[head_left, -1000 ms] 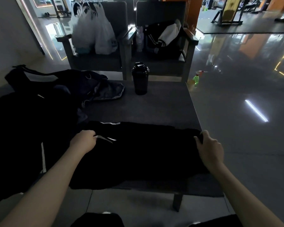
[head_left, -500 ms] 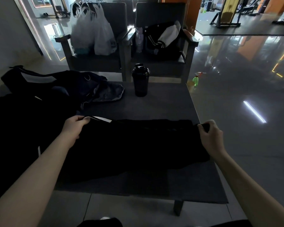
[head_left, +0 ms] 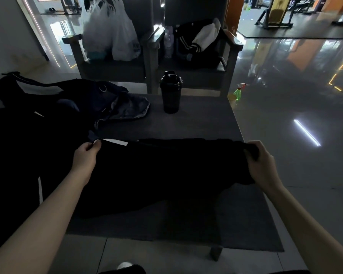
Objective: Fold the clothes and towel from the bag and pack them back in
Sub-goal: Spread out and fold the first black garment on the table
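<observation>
Across the table [head_left: 186, 125], both hands pinch the black garment [head_left: 166, 171]: left hand [head_left: 85, 157] at nine o'clock, right hand [head_left: 259, 161] at three, fingers clamped to stretch it for folding.

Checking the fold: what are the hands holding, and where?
Both grip the black garment by its far edge: the left hand pinches the left corner, the right hand the right corner.

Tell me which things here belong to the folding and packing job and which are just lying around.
Job: black garment, gripped by left hand and right hand; dark bag; dark clothes pile at left.
Lying about: shaker bottle; white plastic bags; jacket on chair; green spray bottle.
</observation>
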Demonstrator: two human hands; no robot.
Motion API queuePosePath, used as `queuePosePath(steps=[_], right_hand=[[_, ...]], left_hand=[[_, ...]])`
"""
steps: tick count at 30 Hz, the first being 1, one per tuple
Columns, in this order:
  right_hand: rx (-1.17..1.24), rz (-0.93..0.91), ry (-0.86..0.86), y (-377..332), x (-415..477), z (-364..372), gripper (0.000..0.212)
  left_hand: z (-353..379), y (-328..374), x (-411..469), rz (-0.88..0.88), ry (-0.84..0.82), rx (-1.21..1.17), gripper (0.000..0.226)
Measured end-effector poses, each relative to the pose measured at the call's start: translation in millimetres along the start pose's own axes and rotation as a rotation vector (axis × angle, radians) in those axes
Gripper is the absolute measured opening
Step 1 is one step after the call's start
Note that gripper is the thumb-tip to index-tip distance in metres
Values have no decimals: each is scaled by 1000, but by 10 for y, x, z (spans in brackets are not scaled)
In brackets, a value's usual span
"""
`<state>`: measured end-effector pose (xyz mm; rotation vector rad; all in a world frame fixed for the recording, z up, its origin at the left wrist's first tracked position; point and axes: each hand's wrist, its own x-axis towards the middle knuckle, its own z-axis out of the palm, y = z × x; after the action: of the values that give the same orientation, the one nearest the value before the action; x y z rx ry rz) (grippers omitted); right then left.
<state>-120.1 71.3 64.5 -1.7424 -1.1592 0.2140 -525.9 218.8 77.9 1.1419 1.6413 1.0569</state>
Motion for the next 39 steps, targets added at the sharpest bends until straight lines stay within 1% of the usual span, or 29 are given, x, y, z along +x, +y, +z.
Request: queuePosePath(steps=[2,4,5,7,8,9,10,11,14,16,18,19,21,23,25,28,30,32,34,36,39], right_hand=[[26,17,20,-84,77,6,10],[134,173,24,-143,194,4,1],[250,290,-13,-192,248,-7,4],[454,514,-195,-264,307,-41,13],[497,567,-307,-274,301,-40,15],[502,563,-397,-277,273,-18,14],[462,524,-441,-247,246,27,11],[406,475,-428,-221,215,79,9],[237,343,-223,-106,200,186,19],[118,273,-127,-103,242,213,16],[32,229,-67,-122,286,229,12],[6,234,-56,-129,304,253,11],[-73,294,-91,-99,335,319,8],[-176,354,-134,-44,341,387,14],[-221,385,-144,6,323,431,18],[-339,375,-145,-20,273,444,23],[-417,367,-138,-36,245,453,30],[-461,376,-144,-21,221,465,33],[-498,408,-165,7,208,448,35],[-550,439,-180,-3,206,392,35],[-705,453,-173,-71,190,287,32]], left_hand=[[-46,52,19,20,6,-30,26],[-65,99,47,14,14,-70,23],[-67,113,65,1,22,-95,22],[-61,117,101,-32,42,-137,20],[-52,105,114,-49,51,-147,19],[-45,83,129,-62,60,-152,19],[-33,61,131,-71,71,-157,19],[-24,38,128,-76,80,-160,19],[-18,-11,131,-78,89,-149,21],[-44,-22,164,-65,102,-117,25],[-67,-16,206,-52,124,-85,30],[-69,-12,227,-47,135,-70,32],[-49,-8,271,-40,153,-30,34],[-7,-7,326,-60,181,-3,31],[30,-14,397,-92,202,28,32],[72,4,432,-105,206,222,46],[112,-9,375,-75,204,401,62],[138,-40,222,-5,229,666,74],[141,-94,69,92,241,920,75],[142,-166,-10,168,166,1042,72],[173,-239,-2,162,-58,986,69]])
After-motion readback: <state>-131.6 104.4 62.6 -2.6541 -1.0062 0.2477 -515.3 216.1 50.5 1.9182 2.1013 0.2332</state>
